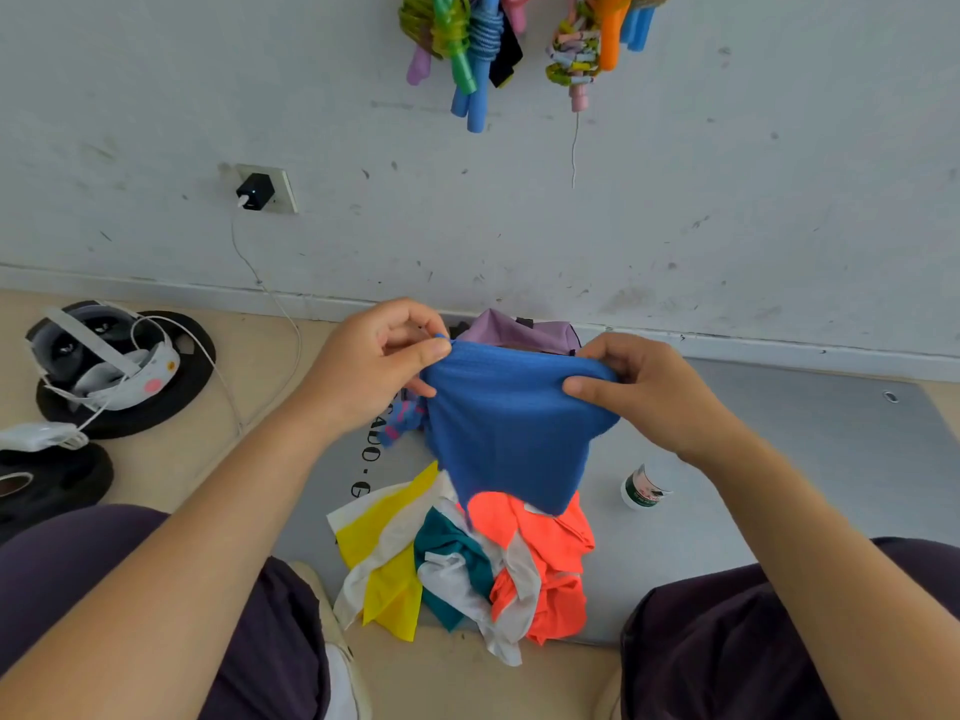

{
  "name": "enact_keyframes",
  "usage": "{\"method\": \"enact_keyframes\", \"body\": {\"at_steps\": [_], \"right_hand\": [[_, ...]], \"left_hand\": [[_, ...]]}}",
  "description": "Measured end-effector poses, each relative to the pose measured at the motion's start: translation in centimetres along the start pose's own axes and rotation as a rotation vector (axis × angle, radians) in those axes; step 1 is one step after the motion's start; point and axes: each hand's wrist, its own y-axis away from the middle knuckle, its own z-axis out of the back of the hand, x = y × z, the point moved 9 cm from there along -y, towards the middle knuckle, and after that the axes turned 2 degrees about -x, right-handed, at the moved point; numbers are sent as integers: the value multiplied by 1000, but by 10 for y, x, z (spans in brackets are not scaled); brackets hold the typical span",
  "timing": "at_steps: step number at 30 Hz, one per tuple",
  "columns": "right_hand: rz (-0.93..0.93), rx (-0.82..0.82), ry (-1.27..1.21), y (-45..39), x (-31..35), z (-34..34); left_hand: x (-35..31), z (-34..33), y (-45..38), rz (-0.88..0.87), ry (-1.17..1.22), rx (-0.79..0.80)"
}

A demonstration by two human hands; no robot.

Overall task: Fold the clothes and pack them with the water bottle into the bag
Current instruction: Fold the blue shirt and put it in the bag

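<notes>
A blue garment point(511, 428) hangs in the air in front of me, held by its top edge. My left hand point(379, 363) pinches its left corner and my right hand point(641, 389) pinches its right corner. Behind it, a purple bag point(519, 330) stands against the wall, mostly hidden by the cloth. Below lies a crumpled pile of clothes: a yellow and white piece point(382, 556), a teal piece point(452, 550) and an orange one point(553, 558). A small water bottle point(643, 488) with a green and white label lies on the grey mat point(805, 459) to the right.
A striped pink and blue cloth point(402, 418) peeks out left of the blue garment. Black weight plates point(171, 387) with a white headset point(111, 371) and cable lie at the left. A charger point(254, 192) is plugged into the wall. Jump ropes point(467, 49) hang above. My knees frame the pile.
</notes>
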Motion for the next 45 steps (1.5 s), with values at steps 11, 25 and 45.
{"method": "enact_keyframes", "body": {"at_steps": [11, 25, 45], "right_hand": [[165, 23, 89, 7, 16, -4], [223, -12, 388, 11, 21, -10], [58, 253, 755, 3, -17, -20]], "left_hand": [[16, -6, 2, 155, 144, -1], [24, -6, 4, 287, 242, -50], [11, 0, 3, 183, 464, -97]]}}
